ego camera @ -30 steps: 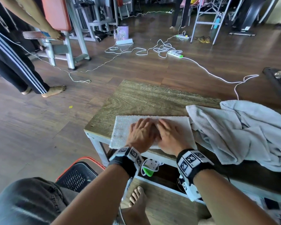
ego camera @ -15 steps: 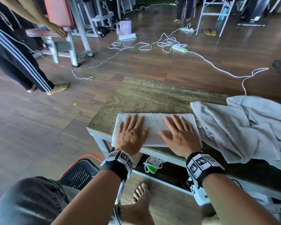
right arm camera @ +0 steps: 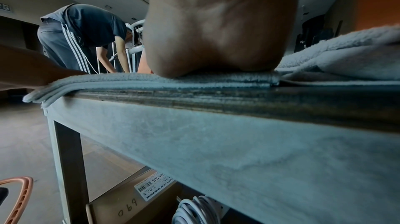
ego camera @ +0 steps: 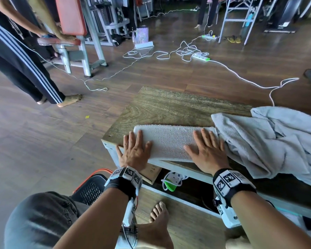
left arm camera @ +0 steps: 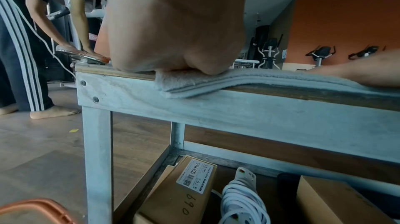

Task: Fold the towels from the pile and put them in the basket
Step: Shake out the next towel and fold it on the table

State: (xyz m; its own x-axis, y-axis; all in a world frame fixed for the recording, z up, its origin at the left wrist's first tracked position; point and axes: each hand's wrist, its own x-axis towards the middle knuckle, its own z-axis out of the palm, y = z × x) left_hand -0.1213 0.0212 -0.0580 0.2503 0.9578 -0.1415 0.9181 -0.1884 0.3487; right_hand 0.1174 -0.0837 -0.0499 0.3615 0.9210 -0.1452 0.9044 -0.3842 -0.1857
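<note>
Both flat hands, left hand [ego camera: 133, 153] and right hand [ego camera: 207, 152], press the folded towel [ego camera: 169, 141].

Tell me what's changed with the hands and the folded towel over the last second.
Both hands slid apart from the middle: the left hand now presses flat on the folded towel at its left end, the right hand at its right end. The towel's near left corner now droops over the table edge. Nothing was gripped or released; the towel pile stayed put.
</note>
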